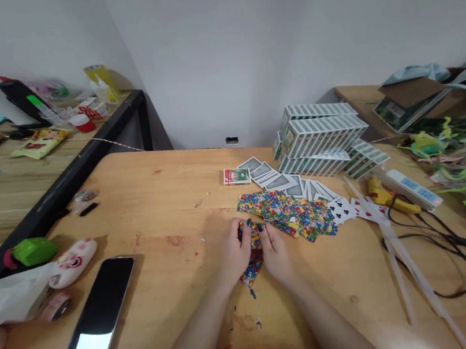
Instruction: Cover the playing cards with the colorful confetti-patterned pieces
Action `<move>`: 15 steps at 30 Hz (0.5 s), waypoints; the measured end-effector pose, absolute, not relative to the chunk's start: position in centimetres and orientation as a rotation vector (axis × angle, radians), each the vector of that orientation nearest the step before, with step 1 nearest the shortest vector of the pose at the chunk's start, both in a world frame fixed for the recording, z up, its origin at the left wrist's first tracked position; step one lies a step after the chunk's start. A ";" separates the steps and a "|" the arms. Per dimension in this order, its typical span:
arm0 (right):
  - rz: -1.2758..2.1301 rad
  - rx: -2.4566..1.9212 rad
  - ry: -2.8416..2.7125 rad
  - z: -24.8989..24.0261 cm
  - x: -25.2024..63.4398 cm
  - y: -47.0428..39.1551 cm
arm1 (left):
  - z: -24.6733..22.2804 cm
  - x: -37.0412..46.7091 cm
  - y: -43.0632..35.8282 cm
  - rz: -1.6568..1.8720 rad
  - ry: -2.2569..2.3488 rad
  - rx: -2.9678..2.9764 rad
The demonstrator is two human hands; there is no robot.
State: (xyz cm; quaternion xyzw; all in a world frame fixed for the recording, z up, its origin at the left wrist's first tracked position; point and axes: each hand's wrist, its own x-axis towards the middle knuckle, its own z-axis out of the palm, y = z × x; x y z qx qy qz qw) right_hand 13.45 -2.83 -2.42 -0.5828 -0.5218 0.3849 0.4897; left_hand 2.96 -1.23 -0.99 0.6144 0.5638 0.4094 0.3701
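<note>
Wooden tabletop [163, 208] before a pale wall [215, 54], far edge well beyond the hands. Pinched between left hand [238, 249] and right hand [274, 250], both curled close together: a colourful patterned piece [253, 270], lower end toward the wearer. Just beyond and right of the hands, overlapping patterned cards [298, 214]; farther out, grey-backed cards [275, 181] and striped boxes [319, 135]. To the far right, clear sticks [410, 259] and yellow glue gun [399, 205]. Widest elbow room leftward, up to a phone [100, 311].
</note>
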 end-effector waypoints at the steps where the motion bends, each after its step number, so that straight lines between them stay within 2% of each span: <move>1: 0.997 -1.433 -1.232 -2.5 13.3 -2.9 | -0.8 3.0 -1.3 1.039 1.458 1.598; 4: 1.082 -1.474 -1.159 -2.5 13.2 -2.9 | -0.2 2.9 -1.4 1.012 1.469 1.643; 9: 0.846 -1.515 -1.209 -2.1 13.1 -2.9 | -0.1 2.9 -1.7 1.021 1.484 1.649; 15: 0.772 -1.635 -1.232 -2.1 13.0 -3.2 | -0.7 2.9 -1.7 1.072 1.425 1.543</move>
